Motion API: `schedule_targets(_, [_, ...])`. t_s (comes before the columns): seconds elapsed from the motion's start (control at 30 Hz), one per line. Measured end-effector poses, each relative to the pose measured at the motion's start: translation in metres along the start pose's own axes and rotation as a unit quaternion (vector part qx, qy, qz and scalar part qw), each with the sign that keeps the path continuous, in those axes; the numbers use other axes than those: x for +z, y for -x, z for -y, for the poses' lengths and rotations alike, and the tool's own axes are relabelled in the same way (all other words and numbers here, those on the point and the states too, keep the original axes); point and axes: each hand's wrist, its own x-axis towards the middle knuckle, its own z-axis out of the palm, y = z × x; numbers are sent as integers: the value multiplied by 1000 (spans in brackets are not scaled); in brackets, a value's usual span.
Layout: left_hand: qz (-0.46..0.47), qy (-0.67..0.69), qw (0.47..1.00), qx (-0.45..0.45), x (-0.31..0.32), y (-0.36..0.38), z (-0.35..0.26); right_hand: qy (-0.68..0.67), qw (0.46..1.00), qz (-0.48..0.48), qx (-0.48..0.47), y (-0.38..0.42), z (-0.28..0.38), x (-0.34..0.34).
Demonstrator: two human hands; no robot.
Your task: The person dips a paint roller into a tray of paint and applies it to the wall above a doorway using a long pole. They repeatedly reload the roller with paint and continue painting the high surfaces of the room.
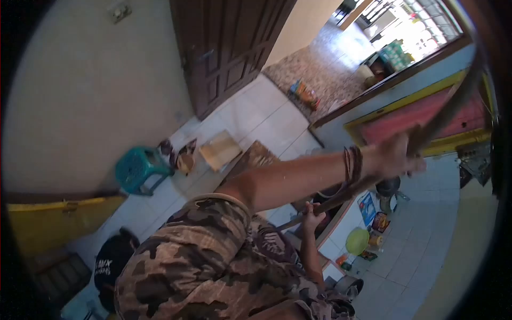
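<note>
My left hand (397,154), with several bracelets on its wrist, is stretched out and closed around a long dark stick (448,104). The stick runs from lower middle up to the upper right, across a red and yellow panel (421,112). My right hand (312,216) grips the stick's lower end, close to my chest. My camouflage shirt (213,261) fills the bottom of the view. What is at the stick's far end is hidden at the frame's edge.
A teal plastic stool (136,168), a piece of cardboard (220,149) and a brown mat (257,157) lie on the white tiled floor by a dark wooden door (229,48). A black cap (112,261) is lower left. A green round lid (356,241) and packets sit below my hands.
</note>
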Motion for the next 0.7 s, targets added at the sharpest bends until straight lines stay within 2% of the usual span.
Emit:
schedule_targets(0.07, [-4,37,998,-47,25,13,-1,-19,999,25,7,24,-7,-24])
schedule_targets(0.1, [32,-1,998,-46,-38,23,44,-61,998,20,-21,-41,-44,69])
schedule_targets(0.13, [6,12,998,-69,-38,44,61,16,999,-14,-31,-11,-42,80])
schedule_targets(0.17, [-5,-17,999,-39,-38,64,81,98,992,-48,-59,4,-45,82])
schedule_targets(0.2, [-3,-43,999,17,-31,70,87,100,994,10,-36,-3,-54,63])
schedule_targets(0.23, [-10,-40,999,19,-34,72,94,107,994,14,-35,-8,-64,59])
schedule_targets(0.3, [-18,-57,998,-20,-37,77,100,100,994,26,-41,-16,-49,62])
schedule_targets(0.33, [-43,-92,995,24,-41,74,94,96,994,29,-45,-24,-40,55])
schedule_targets(0.37, [-48,-91,994,25,-46,68,94,90,994,34,-50,-30,-33,50])
schedule_targets(0.43, [-114,-147,979,80,-54,59,96,73,994,50,-60,-38,-18,45])
schedule_targets(0.6, [-206,-194,956,79,-70,42,83,2,985,132,-115,-78,28,55])
schedule_targets(0.7, [-254,-236,931,118,-81,25,74,-65,968,181,-160,-113,64,85])
